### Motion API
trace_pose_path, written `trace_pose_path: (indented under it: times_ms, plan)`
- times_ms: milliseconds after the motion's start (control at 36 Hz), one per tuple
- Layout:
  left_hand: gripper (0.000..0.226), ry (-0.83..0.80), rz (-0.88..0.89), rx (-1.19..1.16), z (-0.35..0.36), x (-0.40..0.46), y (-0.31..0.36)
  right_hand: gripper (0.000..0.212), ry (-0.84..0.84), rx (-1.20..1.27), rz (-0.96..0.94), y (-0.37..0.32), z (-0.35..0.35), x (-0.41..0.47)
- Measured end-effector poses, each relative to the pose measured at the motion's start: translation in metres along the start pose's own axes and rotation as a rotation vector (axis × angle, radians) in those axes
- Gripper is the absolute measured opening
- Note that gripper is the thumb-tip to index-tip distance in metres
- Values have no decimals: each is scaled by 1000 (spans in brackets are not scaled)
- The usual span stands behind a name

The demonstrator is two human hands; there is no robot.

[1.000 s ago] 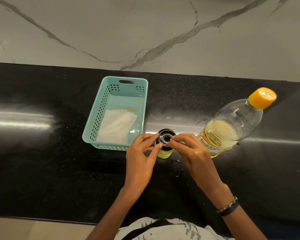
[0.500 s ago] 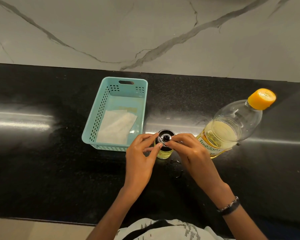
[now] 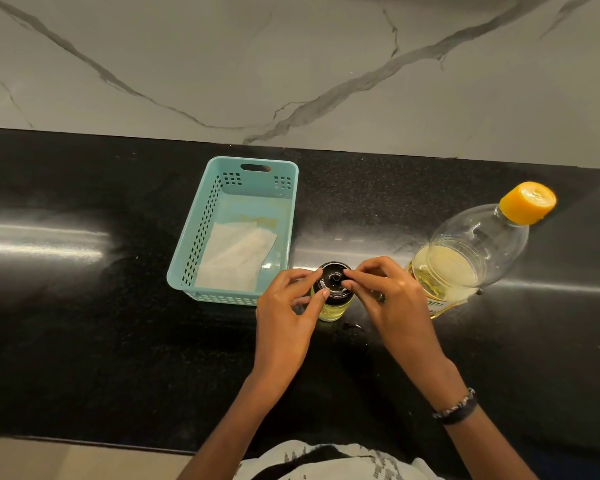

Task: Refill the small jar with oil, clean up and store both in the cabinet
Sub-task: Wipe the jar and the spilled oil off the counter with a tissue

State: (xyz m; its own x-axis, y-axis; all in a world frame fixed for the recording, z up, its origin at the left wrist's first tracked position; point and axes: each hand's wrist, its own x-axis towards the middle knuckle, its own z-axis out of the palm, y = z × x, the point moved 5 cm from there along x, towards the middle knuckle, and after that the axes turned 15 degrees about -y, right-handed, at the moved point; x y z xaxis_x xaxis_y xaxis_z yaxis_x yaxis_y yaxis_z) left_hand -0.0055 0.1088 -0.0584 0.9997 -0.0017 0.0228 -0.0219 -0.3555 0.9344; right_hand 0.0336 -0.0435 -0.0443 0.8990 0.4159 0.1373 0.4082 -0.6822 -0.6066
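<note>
A small glass jar [image 3: 332,308] of yellow oil stands on the black counter [image 3: 84,341], topped by a black lid [image 3: 333,282]. My left hand [image 3: 288,313] pinches the lid's left edge between thumb and forefinger. My right hand [image 3: 392,299] pinches the lid's right side with curled fingers. To the right stands a clear oil bottle [image 3: 471,258] with an orange cap [image 3: 529,202], about a third full of oil. A white paper towel [image 3: 234,259] lies in the teal basket [image 3: 194,237] just left of the jar.
A marble wall [image 3: 291,64] runs behind the counter. A small dark smear or drop [image 3: 352,326] lies on the counter just in front of the jar. The counter's front edge [image 3: 84,441] is near my body.
Both hands stay on the jar's lid, with the fingers shifting only slightly around it. The bottle and the basket have not moved.
</note>
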Motion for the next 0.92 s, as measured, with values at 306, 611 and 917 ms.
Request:
trace_pose_path:
  times_ms: [306, 611, 917]
  plan:
    - [28, 173, -49, -10, -70, 13, -10, 17, -42, 96, -171, -61, -15, 57]
    - [28, 409, -162, -34, -146, 44, -45, 19, -520, 24, -47, -69, 128, 197]
    - [22, 411, -200, -126, -145, 53, -60, 29, -707, -72, -1, -56, 185, 236]
